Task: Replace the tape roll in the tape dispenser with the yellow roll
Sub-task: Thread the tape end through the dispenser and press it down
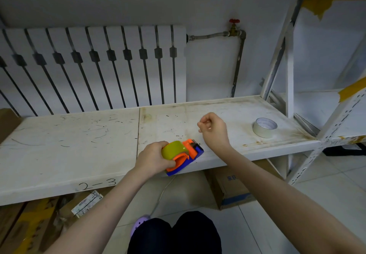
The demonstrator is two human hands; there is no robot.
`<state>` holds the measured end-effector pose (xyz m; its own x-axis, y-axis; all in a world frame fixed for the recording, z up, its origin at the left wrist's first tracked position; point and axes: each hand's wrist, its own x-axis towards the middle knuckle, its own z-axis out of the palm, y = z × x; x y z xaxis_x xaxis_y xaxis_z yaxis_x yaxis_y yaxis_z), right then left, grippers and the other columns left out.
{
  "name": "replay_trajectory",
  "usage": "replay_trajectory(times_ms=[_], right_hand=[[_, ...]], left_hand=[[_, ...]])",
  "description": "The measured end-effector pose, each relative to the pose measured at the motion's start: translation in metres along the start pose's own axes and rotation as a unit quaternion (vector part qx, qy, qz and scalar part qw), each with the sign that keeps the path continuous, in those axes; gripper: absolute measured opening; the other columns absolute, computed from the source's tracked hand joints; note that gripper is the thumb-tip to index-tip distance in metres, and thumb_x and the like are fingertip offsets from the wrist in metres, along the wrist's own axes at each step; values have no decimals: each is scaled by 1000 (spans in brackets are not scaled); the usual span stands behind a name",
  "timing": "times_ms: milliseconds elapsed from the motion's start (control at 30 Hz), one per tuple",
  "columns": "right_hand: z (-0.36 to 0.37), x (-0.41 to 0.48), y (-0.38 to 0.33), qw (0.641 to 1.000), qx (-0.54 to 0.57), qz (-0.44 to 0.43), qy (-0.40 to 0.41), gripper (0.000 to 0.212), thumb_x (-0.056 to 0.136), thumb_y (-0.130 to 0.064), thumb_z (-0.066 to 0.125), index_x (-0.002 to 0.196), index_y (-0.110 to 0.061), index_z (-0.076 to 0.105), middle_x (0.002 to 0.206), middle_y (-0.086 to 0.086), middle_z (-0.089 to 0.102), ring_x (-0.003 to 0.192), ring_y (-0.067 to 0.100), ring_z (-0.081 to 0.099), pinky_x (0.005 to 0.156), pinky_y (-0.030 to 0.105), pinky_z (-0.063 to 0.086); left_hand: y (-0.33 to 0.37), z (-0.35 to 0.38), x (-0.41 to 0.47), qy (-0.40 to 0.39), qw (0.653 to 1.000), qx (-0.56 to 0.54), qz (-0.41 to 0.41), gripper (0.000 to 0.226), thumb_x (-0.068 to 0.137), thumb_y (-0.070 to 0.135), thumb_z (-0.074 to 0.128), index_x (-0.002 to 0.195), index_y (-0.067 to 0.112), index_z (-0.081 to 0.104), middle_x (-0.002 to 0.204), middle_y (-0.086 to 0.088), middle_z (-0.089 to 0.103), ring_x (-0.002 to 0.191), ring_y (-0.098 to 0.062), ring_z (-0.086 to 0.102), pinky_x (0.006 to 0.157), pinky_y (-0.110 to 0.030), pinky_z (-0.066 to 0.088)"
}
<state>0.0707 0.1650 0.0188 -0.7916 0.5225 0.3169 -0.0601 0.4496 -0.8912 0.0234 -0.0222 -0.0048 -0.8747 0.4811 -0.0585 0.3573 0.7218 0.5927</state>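
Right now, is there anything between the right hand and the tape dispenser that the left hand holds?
Nothing visible stands between them. The right hand hangs loosely closed above the shelf, just beyond the tape dispenser. The left hand grips the dispenser by the yellow roll, on the side away from the right hand.

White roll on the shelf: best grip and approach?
From above, pinching the wall of the white roll: one finger in the open core, thumb on the outer face. It lies flat on the shelf, hole up, nothing beside it. The right hand is nearest.
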Motion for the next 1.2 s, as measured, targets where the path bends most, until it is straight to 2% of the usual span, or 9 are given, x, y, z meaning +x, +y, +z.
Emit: replay_trajectory(times_ms=[67, 167, 467, 633, 800, 900, 1000, 1067, 1200], right_hand=[[2, -5, -16, 993, -55, -100, -21, 10, 87, -4, 55, 82, -12, 54, 74, -4, 55, 72, 16, 56, 64, 20, 49], [8, -13, -31, 965, -109, -233, -53, 5, 86, -3, 57, 82, -6, 56, 80, 3, 57, 71, 11, 50, 64, 21, 44], [6, -25, -72, 937, -83, -337, -40, 3, 85, -2, 58, 83, -3, 59, 82, 10, 62, 73, 11, 53, 65, 18, 45], [-6, -16, -61, 972, -31, -230, -14, 5, 86, -5, 59, 84, -9, 59, 81, -1, 59, 73, 5, 54, 65, 12, 46], [-18, 1, -34, 996, 49, -55, 39, 11, 86, -6, 59, 81, -16, 57, 75, 3, 60, 73, 19, 62, 66, 22, 54], [-20, 7, -10, 989, 114, 55, 72, 13, 86, -4, 59, 79, -15, 57, 80, 9, 62, 73, 19, 63, 63, 21, 53], [-16, 10, 15, 977, 133, 139, 88, 9, 86, -5, 61, 81, -12, 58, 83, 10, 63, 72, 19, 64, 71, 27, 56], [-10, 11, 29, 967, 147, 184, 97, 6, 85, -4, 61, 82, -9, 58, 84, 14, 64, 66, 18, 64, 73, 31, 57], [4, 7, 43, 956, 152, 231, 94, 3, 86, -5, 61, 88, -4, 60, 83, 12, 65, 68, 16, 65, 68, 24, 55]], left_hand=[[0, 0, 3, -2, 1000, 0, 2, 46, 51, 42, 73, 94, 27, 65, 89, 0, 68, 84, -23, 63, 74, -41, 56], [3, -2, 6, -9, 1000, -5, 10, 48, 48, 44, 71, 92, 26, 67, 87, 0, 70, 83, -23, 65, 75, -42, 56], [4, -8, 3, -25, 1000, -4, 8, 47, 46, 46, 68, 87, 25, 67, 85, -2, 70, 82, -22, 65, 75, -43, 56], [-4, -17, -3, -21, 1000, 11, 13, 57, 48, 46, 70, 102, 29, 65, 96, 1, 70, 89, -21, 64, 78, -42, 56], [-11, -34, -8, 12, 1000, 15, 13, 64, 53, 40, 70, 114, 27, 59, 102, -1, 65, 93, -23, 60, 81, -41, 55], [-14, -41, -6, 13, 1000, 9, 15, 62, 59, 32, 75, 118, 22, 58, 106, -3, 64, 96, -23, 59, 78, -38, 54], [-16, -46, 0, 2, 1000, 22, 18, 66, 56, 35, 75, 119, 23, 58, 106, -1, 63, 96, -22, 59, 80, -39, 55], [-18, -49, 6, -9, 999, 30, 16, 65, 57, 34, 75, 118, 24, 58, 105, -1, 63, 95, -21, 60, 81, -41, 55], [-23, -54, 21, -11, 996, 90, -3, 61, 59, 35, 74, 117, 26, 57, 106, 0, 63, 96, -22, 60, 82, -41, 55]])
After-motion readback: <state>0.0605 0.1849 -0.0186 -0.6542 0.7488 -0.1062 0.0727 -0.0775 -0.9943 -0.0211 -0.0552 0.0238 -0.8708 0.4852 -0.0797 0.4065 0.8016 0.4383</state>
